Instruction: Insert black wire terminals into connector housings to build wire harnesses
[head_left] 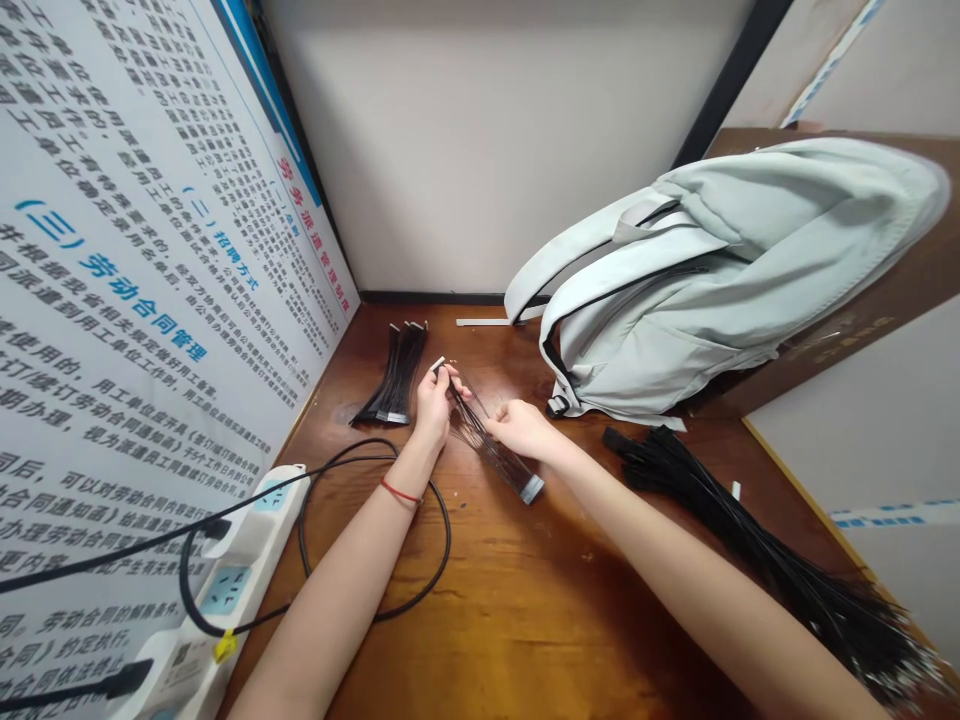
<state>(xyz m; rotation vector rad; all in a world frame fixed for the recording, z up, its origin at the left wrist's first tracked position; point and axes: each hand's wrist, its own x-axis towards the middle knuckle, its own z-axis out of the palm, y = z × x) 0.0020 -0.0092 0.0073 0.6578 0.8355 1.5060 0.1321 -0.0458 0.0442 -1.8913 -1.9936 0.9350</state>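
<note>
Seen from the head camera, a person's left hand (pixel 438 402) and right hand (pixel 519 430) work over the middle of a glossy brown wooden surface (pixel 480 640), toward its back edge. Between them is one slim harness of thin dark wires with a flat grey connector (pixel 504 462), slanting toward the near right corner. The left fingers grasp its far, white-tipped end; the right fingers are pinched on its strands, though how many cannot be told.

A pale grey-green fabric backpack (pixel 720 300), one in all, fills the back right corner. A long bunch of loose black wires (pixel 742 540) lies along the right edge, its strands too many to count. Near the back left corner rests one pile of black harnesses with grey connectors (pixel 395 380), overlapping too closely for a count. One narrow white strip (pixel 482 322) lies by the back edge.

Along the left edge, one white power strip with pale blue sockets (pixel 255 540) carries two black plugs, one farther back (pixel 217 530), one nearer (pixel 131 678). A looped black cable (pixel 448 545) sprawls across the left half, passing under the forearm that wears one thin red cord bracelet (pixel 401 492).
</note>
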